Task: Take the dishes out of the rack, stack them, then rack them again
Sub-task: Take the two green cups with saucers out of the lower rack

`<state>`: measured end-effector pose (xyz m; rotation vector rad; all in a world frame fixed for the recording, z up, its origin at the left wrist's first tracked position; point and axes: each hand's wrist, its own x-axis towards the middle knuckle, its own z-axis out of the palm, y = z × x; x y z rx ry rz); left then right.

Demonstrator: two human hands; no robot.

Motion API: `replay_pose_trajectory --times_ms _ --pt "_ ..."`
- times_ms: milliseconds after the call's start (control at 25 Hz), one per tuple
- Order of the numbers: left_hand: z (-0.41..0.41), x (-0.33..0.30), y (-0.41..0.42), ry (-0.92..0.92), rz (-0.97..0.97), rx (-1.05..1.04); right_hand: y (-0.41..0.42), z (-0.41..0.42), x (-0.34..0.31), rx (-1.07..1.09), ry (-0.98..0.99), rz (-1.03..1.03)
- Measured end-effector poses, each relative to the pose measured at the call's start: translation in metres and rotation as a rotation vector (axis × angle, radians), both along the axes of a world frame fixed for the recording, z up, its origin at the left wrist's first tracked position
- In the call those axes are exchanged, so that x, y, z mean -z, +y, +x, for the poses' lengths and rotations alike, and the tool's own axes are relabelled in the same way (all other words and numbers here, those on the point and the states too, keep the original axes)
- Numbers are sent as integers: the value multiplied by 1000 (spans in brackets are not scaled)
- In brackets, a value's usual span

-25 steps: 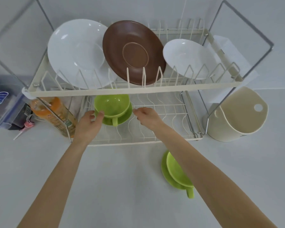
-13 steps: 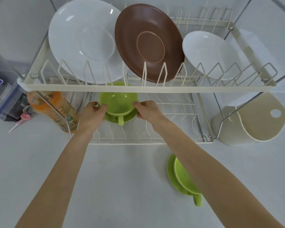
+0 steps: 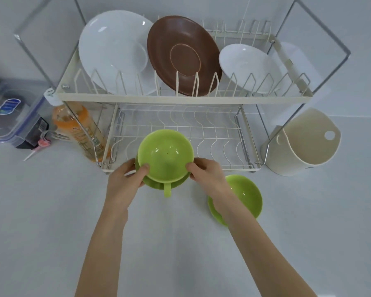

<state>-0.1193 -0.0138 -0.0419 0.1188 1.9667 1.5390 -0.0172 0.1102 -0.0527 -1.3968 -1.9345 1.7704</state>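
A green cup on its green saucer (image 3: pixel 165 156) is held over the front edge of the two-tier dish rack (image 3: pixel 180 99). My left hand (image 3: pixel 124 179) grips the set's left side and my right hand (image 3: pixel 206 173) grips its right side; the cup's handle points toward me. A second green cup and saucer (image 3: pixel 246 194) rests on the counter to the right, partly hidden by my right forearm. The upper tier holds a large white plate (image 3: pixel 114 50), a brown plate (image 3: pixel 184 54) and a small white plate (image 3: pixel 246 65). The lower tier's wire shelf (image 3: pixel 201 133) has nothing on it.
A cream utensil holder (image 3: pixel 304 144) hangs at the rack's right end. An orange bottle (image 3: pixel 81 129) stands by the rack's left leg, with a lidded plastic box (image 3: pixel 11 112) further left. White counter (image 3: pixel 169 243) spreads toward me.
Both hands closed on the green cup and saucer on the lower tier and drew the set out toward me, past the rack's front edge.
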Motion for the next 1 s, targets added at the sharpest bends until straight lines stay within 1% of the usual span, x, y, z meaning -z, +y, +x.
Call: replay_pose_trajectory --times_ms 240,440,680,840,920,1000 --pt "45 28 -34 -108 -47 -7 -37 50 13 -10 -59 -42" --pt "50 47 -47 -141 -94 9 -46 53 32 -20 -92 -80" --pt "47 62 -48 -165 -102 7 -49 49 49 -24 -143 -89" --pt "47 66 -48 -113 -154 33 -47 50 52 -47 -165 -54" --pt "47 65 -46 -7 -280 109 -46 50 50 -111 -205 -30" --pt "44 59 -44 130 -421 171 -43 49 44 -200 -267 38"
